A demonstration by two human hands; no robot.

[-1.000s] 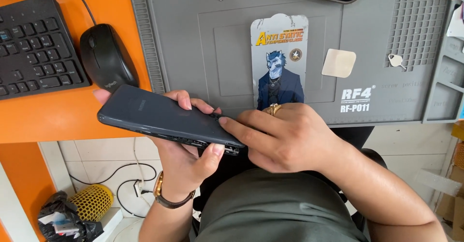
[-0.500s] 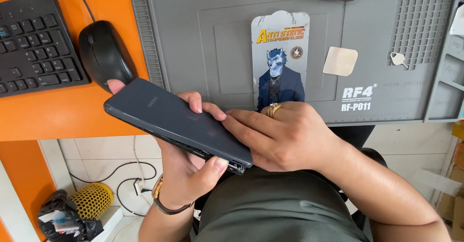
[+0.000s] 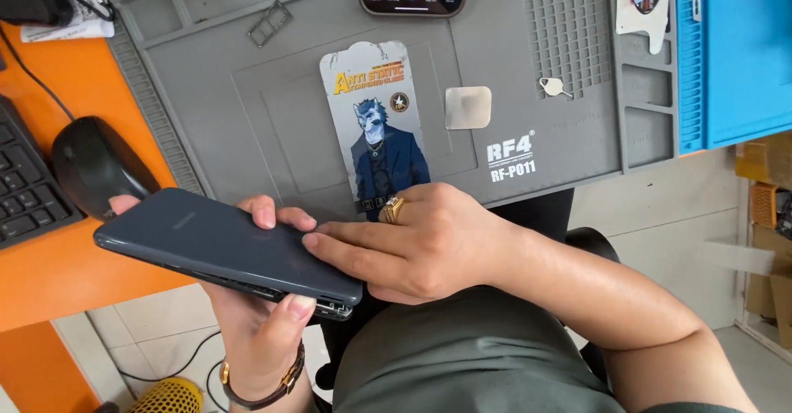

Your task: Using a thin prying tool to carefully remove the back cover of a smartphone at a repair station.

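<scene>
So the slim dark-grey slab phone sits back-up in the cupped left hand over the lap, long axis running left-right, while the right hand lays flat, pressed-together fingers on its right end.

1. Dark grey smartphone: slim, glossy, back face up.
2. Pose: tilted, long axis running left to lower right.
3. State: lower edge shows a gap, back cover partly lifted.
4. Location: off the tabletop, above the lap.
</scene>
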